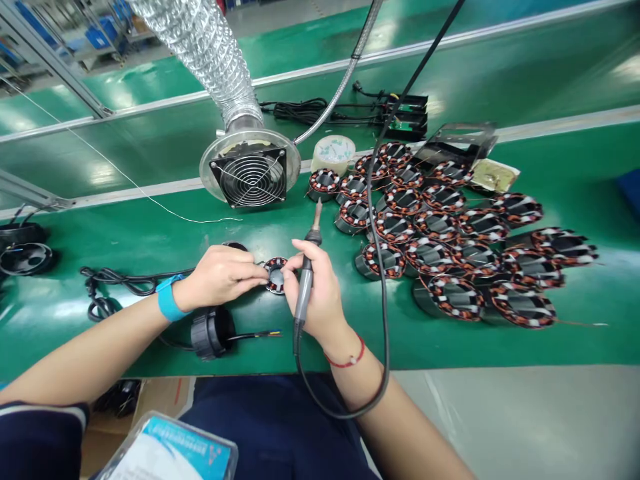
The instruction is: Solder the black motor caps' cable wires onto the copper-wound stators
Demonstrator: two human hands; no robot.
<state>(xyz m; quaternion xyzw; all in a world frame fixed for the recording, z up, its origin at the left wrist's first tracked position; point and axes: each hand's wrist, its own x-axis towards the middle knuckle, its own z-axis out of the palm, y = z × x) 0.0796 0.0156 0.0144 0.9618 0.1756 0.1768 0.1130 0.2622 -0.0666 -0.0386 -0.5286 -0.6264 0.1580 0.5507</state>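
My left hand (217,277), with a blue wrist strap (167,298), pinches the edge of a small copper-wound motor stator (275,275) lying on the green bench mat (125,233). My right hand (317,290) grips a grey soldering iron (304,287) upright, its tip (317,213) pointing away from the stator. The iron's black cord (383,253) runs past my right wrist. Below my left wrist lies a black round motor housing (210,332) with wire leads. The fingers hide part of the stator.
A heap of several wound stators (440,233) covers the mat to the right. Behind stands a fume extractor fan (250,177) on a silver duct (200,53), next to a solder roll (333,155). Black cables (115,280) lie left; circuit boards (405,117) sit beyond.
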